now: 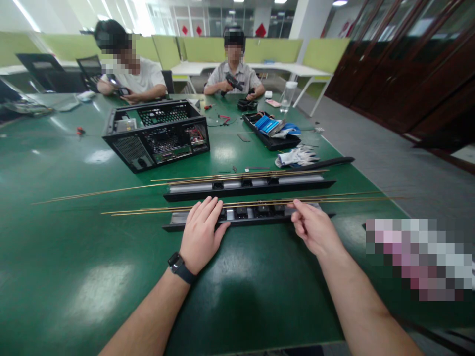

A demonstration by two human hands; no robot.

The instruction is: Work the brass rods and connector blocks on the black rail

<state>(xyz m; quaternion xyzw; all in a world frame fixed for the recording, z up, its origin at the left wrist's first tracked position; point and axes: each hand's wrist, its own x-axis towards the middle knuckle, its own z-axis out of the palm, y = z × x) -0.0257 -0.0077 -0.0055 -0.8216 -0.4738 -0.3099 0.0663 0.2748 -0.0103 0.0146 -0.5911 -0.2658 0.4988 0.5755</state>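
A black and silver rail point(256, 222) lies crosswise on the green table in front of me, with several dark blocks in its channel. Thin brass-coloured rods point(128, 213) run along its top and past both ends. My left hand point(202, 232) lies over the left part of this rail, fingers stretched out across the rods. At the rail's right part, my right hand point(313, 227) is closed, its thumb and index finger pinching at the rods; the exact contact is hard to see. Just behind is a second similar rail point(252, 192), with more thin rods point(100, 191) along it.
An open black computer case point(156, 143) stands at the back left. Behind the rails at right are white gloves point(297, 156), a black tray point(276, 143) with blue items and a clear bottle point(288, 96). Two people sit across the table, one holding a power drill point(233, 82).
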